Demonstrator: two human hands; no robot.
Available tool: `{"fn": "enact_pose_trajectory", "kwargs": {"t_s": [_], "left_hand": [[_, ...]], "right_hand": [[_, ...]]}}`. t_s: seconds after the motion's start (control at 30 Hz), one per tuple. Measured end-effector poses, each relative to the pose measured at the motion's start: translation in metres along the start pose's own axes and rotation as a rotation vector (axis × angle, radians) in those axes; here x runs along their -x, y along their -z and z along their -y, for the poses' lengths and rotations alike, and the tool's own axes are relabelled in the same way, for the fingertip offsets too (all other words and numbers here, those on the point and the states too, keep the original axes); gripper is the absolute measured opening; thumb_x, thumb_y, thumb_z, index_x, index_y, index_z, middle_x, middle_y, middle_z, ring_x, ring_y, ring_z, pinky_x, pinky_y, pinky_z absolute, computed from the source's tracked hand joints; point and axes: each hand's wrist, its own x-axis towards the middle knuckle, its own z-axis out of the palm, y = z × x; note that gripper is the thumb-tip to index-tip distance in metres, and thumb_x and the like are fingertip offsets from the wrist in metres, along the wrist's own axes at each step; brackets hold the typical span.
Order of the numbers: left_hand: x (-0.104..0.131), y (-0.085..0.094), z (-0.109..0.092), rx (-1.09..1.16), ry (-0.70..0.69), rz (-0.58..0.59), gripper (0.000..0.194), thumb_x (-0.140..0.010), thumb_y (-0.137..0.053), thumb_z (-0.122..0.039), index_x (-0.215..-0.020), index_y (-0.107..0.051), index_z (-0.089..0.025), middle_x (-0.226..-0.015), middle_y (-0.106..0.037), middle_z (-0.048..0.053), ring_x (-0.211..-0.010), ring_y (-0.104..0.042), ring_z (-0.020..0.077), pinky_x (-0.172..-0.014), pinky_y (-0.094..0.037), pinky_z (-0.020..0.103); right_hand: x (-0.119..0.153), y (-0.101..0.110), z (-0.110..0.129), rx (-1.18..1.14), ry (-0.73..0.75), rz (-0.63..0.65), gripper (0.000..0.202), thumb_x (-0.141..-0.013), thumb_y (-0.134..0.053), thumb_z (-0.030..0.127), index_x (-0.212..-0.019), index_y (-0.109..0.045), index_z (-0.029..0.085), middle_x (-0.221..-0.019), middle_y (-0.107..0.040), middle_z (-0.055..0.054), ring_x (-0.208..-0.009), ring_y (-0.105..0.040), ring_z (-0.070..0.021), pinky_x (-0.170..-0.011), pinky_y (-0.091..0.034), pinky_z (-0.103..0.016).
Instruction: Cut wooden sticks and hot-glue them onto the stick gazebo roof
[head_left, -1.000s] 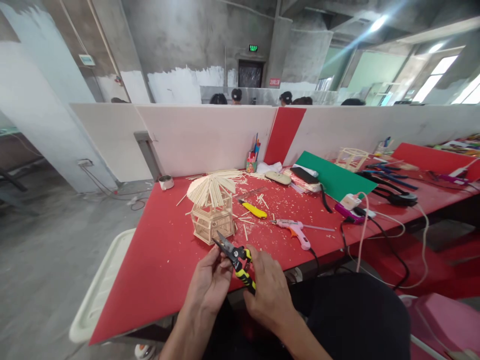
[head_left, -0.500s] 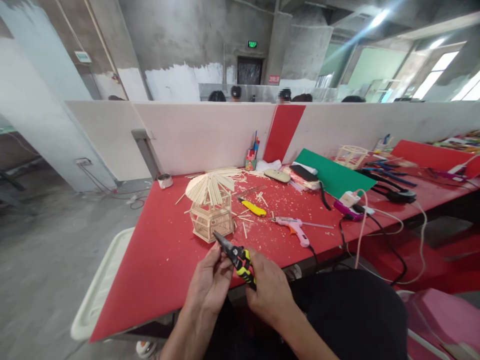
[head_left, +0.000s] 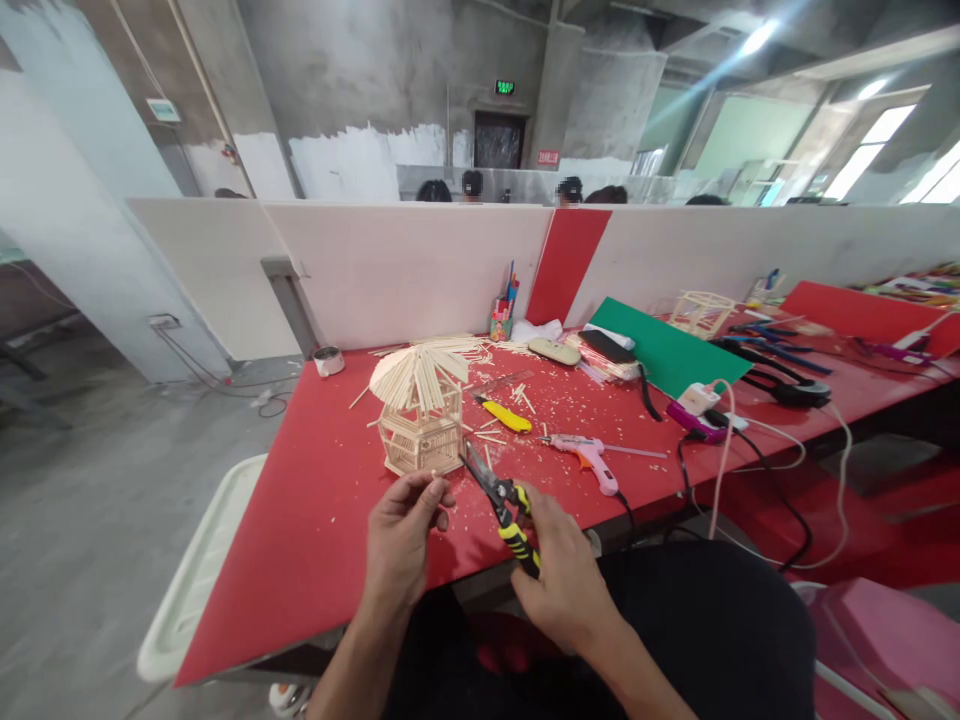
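My right hand (head_left: 559, 565) grips black-and-yellow pliers (head_left: 501, 495) by the handles, their dark jaws parted and pointing up-left. In front of the wooden-stick pavilion model (head_left: 421, 410), my left hand (head_left: 405, 530) is pinched, thumb against fingertips. A tiny pale bit shows at those fingertips, too small to name. The model has a fanned stick roof over a several-sided railed base and stands upright on the red table (head_left: 300, 540). The plier tips are just right of the model's base, apart from my left hand.
A yellow utility knife (head_left: 506, 414) and a pink glue gun (head_left: 589, 458) lie right of the model among stick offcuts. Farther back are a pen cup (head_left: 502, 318), a tape roll (head_left: 328, 361) and a green board (head_left: 667, 348). Cables run from a purple power strip (head_left: 697, 422).
The pliers have moved right, away from my left hand, and their jaws have parted. My left hand has shifted slightly left and up, turning over with its fingertips pinched.
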Motion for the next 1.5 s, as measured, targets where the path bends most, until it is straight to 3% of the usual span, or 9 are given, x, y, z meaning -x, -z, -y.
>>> {"fn": "enact_pose_trajectory", "kwargs": {"t_s": [0.33,0.83,1.23,1.5], "left_hand": [[0.006,-0.001,0.002,-0.068,-0.029,0.110,0.017,-0.064,-0.078,-0.026,-0.076,-0.074,-0.015,-0.063,-0.064,0.000,-0.047,-0.049,0.0057,-0.042,-0.042,0.016],[0.012,0.001,0.004,-0.261,-0.291,0.080,0.005,-0.073,-0.069,-0.021,-0.072,-0.071,-0.017,-0.064,-0.060,0.000,-0.051,-0.051,0.0091,-0.045,-0.044,0.019],[0.016,0.007,-0.002,-0.267,-0.318,-0.020,0.006,-0.069,-0.072,-0.021,-0.074,-0.073,-0.018,-0.068,-0.064,0.001,-0.050,-0.052,0.0097,-0.044,-0.044,0.020],[0.016,0.011,0.001,-0.274,-0.302,-0.024,0.007,-0.070,-0.071,-0.021,-0.075,-0.073,-0.018,-0.072,-0.066,0.001,-0.051,-0.053,0.0090,-0.044,-0.044,0.019]], "right_hand": [[0.001,-0.012,0.025,0.171,0.076,-0.080,0.084,-0.065,-0.047,0.019,-0.142,-0.015,0.012,-0.131,-0.045,-0.019,-0.123,-0.040,-0.0351,-0.097,-0.036,-0.056],[0.003,-0.027,0.030,0.049,0.045,-0.071,0.079,-0.066,-0.046,0.015,-0.141,-0.020,0.012,-0.129,-0.046,-0.019,-0.120,-0.043,-0.0332,-0.096,-0.040,-0.053],[0.001,-0.035,0.041,-0.044,0.112,-0.075,0.071,-0.066,-0.044,0.011,-0.135,-0.025,0.013,-0.117,-0.052,-0.017,-0.110,-0.051,-0.0299,-0.089,-0.046,-0.048],[0.004,-0.046,0.038,-0.046,0.117,-0.061,0.078,-0.065,-0.045,0.012,-0.138,-0.020,0.014,-0.128,-0.046,-0.018,-0.121,-0.043,-0.0307,-0.096,-0.041,-0.050]]}}
